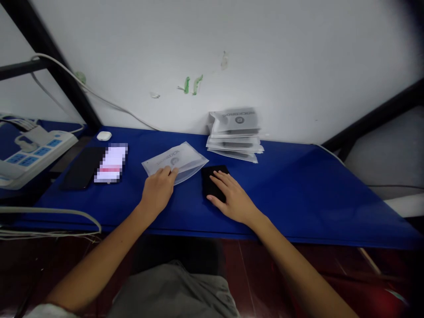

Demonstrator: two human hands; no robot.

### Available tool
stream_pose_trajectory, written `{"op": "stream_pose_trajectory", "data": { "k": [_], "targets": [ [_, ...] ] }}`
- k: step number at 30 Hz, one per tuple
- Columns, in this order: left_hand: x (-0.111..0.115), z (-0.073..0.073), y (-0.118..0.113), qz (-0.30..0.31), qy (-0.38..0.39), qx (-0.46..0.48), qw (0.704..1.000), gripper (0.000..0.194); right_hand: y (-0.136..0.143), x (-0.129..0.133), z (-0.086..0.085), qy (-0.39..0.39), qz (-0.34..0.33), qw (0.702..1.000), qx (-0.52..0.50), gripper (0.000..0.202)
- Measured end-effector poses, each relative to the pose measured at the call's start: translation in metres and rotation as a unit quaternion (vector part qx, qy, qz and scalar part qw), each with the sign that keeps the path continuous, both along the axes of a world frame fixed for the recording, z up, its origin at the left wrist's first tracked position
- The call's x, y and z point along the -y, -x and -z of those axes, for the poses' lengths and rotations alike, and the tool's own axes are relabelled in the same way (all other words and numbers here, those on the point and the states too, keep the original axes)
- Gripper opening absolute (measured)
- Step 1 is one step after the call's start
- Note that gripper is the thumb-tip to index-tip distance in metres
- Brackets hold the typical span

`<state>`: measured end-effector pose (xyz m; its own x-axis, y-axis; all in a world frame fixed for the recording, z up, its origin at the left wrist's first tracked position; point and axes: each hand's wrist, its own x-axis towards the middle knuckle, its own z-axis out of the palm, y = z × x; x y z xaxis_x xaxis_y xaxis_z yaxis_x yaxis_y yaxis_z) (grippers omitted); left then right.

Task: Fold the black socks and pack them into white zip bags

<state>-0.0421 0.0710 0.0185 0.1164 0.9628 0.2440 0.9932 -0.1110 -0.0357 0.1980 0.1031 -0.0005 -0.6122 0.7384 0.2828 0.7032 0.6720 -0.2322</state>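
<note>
My left hand (159, 187) is at the near edge of a frosted plastic pouch (188, 157) with dark lettering and a round logo. Its fingers are curled over that edge, and the thumb is hidden. The pouch lies on the blue table, its right side bulging slightly apart. Just to the right, my right hand (233, 196) rests with fingers stretched out on a flat, folded black item (209, 176), perhaps cloth. Behind them, against the wall, sits a stack of similar pouches (235, 132), the top one showing the same logo.
A lit phone (111, 163) lies beside a dark flat device (82, 168) at the left, with a white earbud case (104, 136) behind. Farther left is a white power strip (33, 157) with plugs. Cables run along the wall. The blue table (298, 194) has black frame bars at both ends.
</note>
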Motion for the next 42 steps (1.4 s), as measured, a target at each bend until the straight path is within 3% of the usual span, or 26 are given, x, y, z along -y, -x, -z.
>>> {"op": "stream_pose_trajectory", "data": {
  "k": [10, 14, 24, 28, 32, 35, 42],
  "targets": [
    [-0.001, 0.002, -0.002, 0.008, -0.006, -0.005, 1.000, 0.037, 0.001, 0.010, -0.012, 0.071, -0.056, 0.996, 0.010, 0.079],
    [-0.002, 0.003, -0.001, 0.004, -0.005, 0.006, 1.000, 0.036, 0.001, 0.009, -0.018, 0.095, -0.073, 0.992, 0.041, 0.076],
    [-0.003, 0.002, 0.001, 0.003, -0.011, 0.011, 1.000, 0.035, 0.017, 0.015, -0.025, -0.016, -0.067, 0.987, 0.146, 0.083],
    [-0.004, 0.001, 0.000, 0.002, -0.012, 0.012, 1.000, 0.035, 0.019, 0.015, -0.025, -0.054, -0.082, 0.977, 0.190, 0.078],
    [-0.004, 0.003, 0.000, 0.002, -0.018, 0.010, 1.000, 0.034, 0.019, 0.014, -0.024, -0.076, -0.090, 0.972, 0.202, 0.061],
    [-0.004, 0.004, 0.000, 0.001, -0.013, 0.012, 1.000, 0.034, 0.019, 0.015, -0.026, -0.054, -0.081, 0.974, 0.202, 0.050],
    [-0.005, 0.006, 0.000, 0.002, -0.011, 0.015, 1.000, 0.034, 0.014, 0.019, -0.026, 0.012, -0.061, 0.991, 0.122, 0.052]
  ]
}}
